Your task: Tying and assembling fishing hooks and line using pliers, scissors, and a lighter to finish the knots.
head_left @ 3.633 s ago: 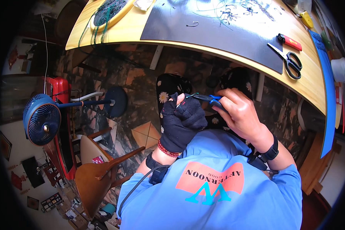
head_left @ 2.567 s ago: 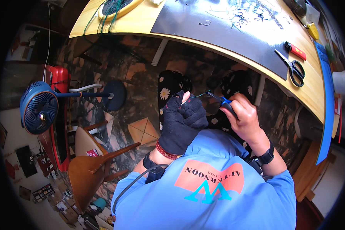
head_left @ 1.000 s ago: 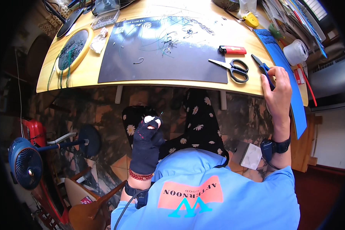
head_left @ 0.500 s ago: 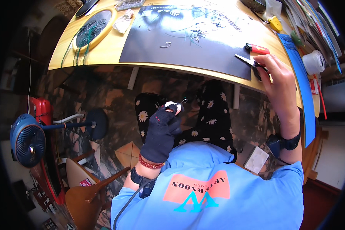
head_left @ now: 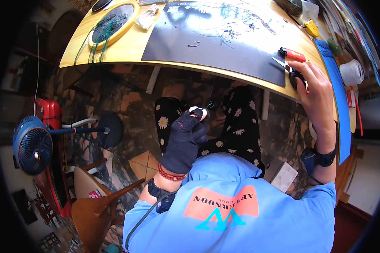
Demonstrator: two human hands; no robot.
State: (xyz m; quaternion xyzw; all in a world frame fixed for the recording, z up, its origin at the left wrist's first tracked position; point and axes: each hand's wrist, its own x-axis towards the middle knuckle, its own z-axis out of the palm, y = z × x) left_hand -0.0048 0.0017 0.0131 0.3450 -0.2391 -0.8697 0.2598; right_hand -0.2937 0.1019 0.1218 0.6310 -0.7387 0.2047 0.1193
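My left hand (head_left: pixel 183 137), in a dark glove with pale bare fingertips, is over my lap. Its thumb and finger pinch a small hook (head_left: pixel 210 105), which looks like a fish hook, standing out past the fingertips. At the table's front right edge, my bare right hand (head_left: pixel 316 90) has its thumb and fingers around the black handles of a pair of scissors (head_left: pixel 286 67). The blades point left over the edge of the dark mat (head_left: pixel 215 59). Just beyond the scissors lies a red lighter (head_left: pixel 292 55). Another loose hook (head_left: pixel 194 44) rests on the mat.
A yellow-rimmed round tray (head_left: pixel 135 14) holds dark hooks with green threads hanging over the table edge. Bits of dark thread (head_left: pixel 229 33) litter the mat. A blue strip (head_left: pixel 335 92), a white roll (head_left: pixel 351 72) and stacked papers line the right. A blue fan (head_left: pixel 33 145) stands left.
The whole view has shifted a little, moving most things rightward in it. My right hand stays at the scissors, which sit slightly farther right. My left hand keeps its pinch on the hook.
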